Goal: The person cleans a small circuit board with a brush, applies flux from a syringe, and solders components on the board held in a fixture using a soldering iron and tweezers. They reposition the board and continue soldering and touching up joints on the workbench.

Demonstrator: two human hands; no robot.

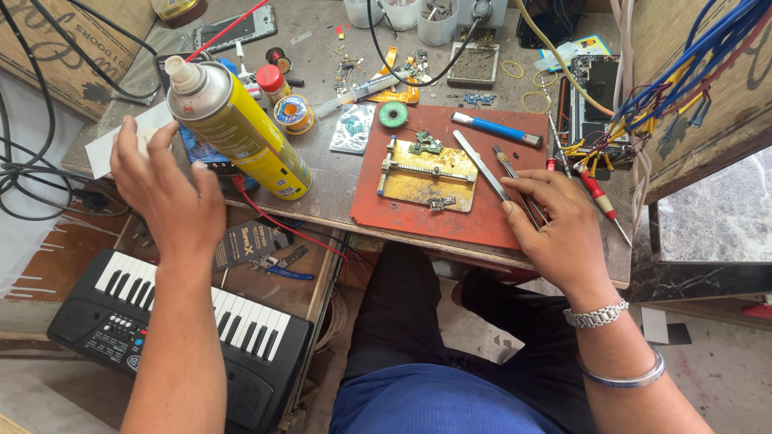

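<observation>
Left hand (165, 189) open, fingers spread, just beside the yellow spray can (241, 133) lying tilted at the tabletop's (322, 205) near left edge. Right hand (555, 221) loosely curled, fingertips on tweezers (515, 181) at the red mat's (482, 221) right side, near the brass board holder (426, 177).

1. A small black keyboard (189, 325) with white keys sits low at the left.
2. A green tape roll (393, 114) lies just above the red mat (474, 221).
3. A blue-handled tool (494, 128) rests on the mat's upper part.
4. White cups (438, 22) (three, clustered) stand at the table's far edge.
5. Blue wires (691, 56) hang at the right.
</observation>
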